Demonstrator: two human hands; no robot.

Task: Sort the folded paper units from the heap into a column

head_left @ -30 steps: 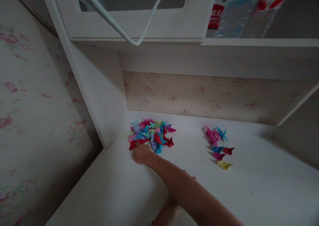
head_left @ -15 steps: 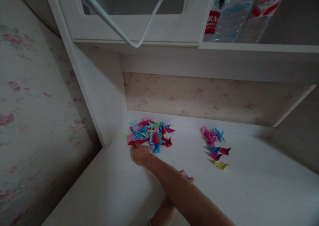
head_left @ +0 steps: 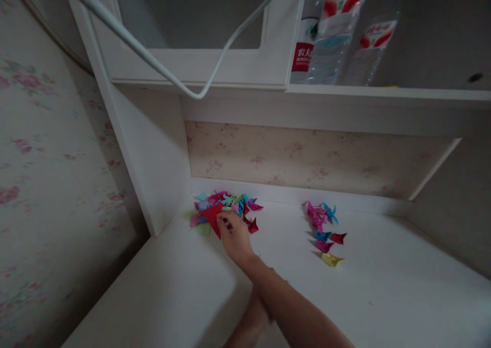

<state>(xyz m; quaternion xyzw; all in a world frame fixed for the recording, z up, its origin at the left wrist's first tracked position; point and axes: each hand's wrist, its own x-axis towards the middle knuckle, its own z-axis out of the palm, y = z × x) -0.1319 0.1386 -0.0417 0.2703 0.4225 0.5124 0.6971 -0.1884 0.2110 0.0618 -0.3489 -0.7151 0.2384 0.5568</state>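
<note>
My right hand (head_left: 235, 233) pinches a red piece of origami paper (head_left: 213, 218), which looks like a folded triangle, between thumb and fingers. It is held at the front of a pile of colourful origami pieces (head_left: 230, 199), some of them like paper cranes, and hides part of that pile. Under my right forearm crosses my left forearm (head_left: 247, 325). My left hand is almost wholly covered by the right arm, so its fingers do not show.
To the right on the white desk (head_left: 368, 286) lie several origami pieces, among them a pink one (head_left: 317, 216) and a yellow one (head_left: 332, 259). Plastic bottles (head_left: 332, 36) stand on the shelf above. A white cable-like arm (head_left: 153, 69) hangs in front of the cabinet.
My right hand has lifted the red paper from the pile's front edge and moved slightly right with it. My left hand has slipped further behind the right forearm. The view has shifted.
</note>
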